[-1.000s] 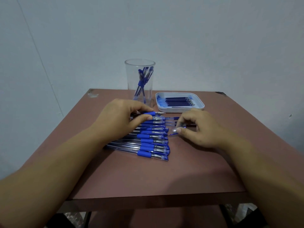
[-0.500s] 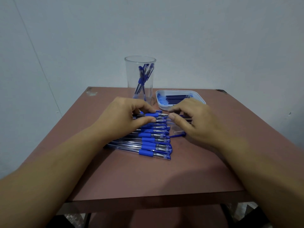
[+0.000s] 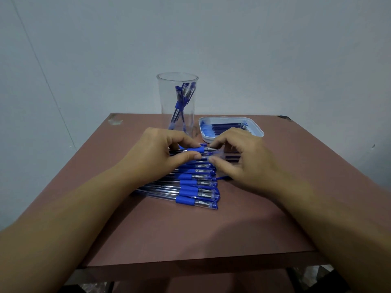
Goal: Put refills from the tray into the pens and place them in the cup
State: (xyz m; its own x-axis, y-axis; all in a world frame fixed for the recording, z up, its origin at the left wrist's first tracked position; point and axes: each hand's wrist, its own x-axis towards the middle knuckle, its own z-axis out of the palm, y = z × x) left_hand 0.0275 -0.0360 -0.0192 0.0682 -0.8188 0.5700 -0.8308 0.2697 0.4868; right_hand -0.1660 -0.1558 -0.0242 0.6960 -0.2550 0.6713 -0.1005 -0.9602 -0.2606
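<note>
Pen (image 3: 195, 149) pinched at blue grip by left hand (image 3: 156, 153), at far end of row of pens (image 3: 196, 187); right hand (image 3: 239, 159) curled at its tip, seemingly pinching it; best unscrewed with barrel kept level and steady, close to tray (image 3: 259, 132) of refills (image 3: 226, 126) beside cup (image 3: 167, 102).

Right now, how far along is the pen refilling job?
Done: a few pens sit in the cup. In hand: the left hand grips one pen by its blue grip, and the right hand pinches its tip end. Left: a row of pens on the table and refills in the tray.
</note>
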